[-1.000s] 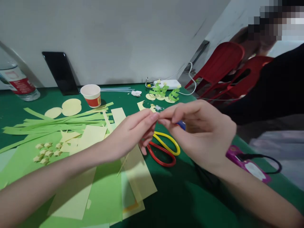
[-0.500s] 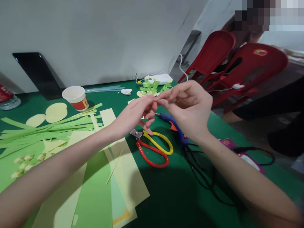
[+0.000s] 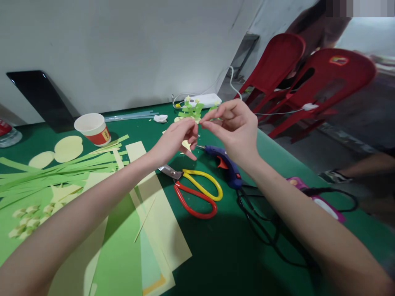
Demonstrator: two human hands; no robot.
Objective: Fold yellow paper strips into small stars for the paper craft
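Note:
My left hand (image 3: 177, 139) and my right hand (image 3: 236, 125) meet almost fingertip to fingertip above the green table. Each has thumb and forefinger pinched together; anything between them is too small to make out. Below my left hand lie scissors (image 3: 202, 187) with one yellow and one red handle, blades to the left. A blue glue gun (image 3: 224, 162) with an orange trigger rests under my right hand. Just beyond the fingertips stand green paper pieces topped with small pale stars (image 3: 193, 109). A pale yellow paper piece (image 3: 186, 145) shows partly behind my left hand.
Green paper strips (image 3: 98, 164), paper sheets (image 3: 123, 246) and small folded paper pieces (image 3: 26, 222) cover the left side. A paper cup (image 3: 92, 129), a dark phone (image 3: 40, 98) and a white power strip (image 3: 203, 100) stand behind. Black cables (image 3: 262, 222) and red chairs (image 3: 333, 86) are rightward.
My hands have drawn slightly apart at the fingertips, and my right hand has shifted left. The view has moved a little. At the right, a person's limb has come into sight.

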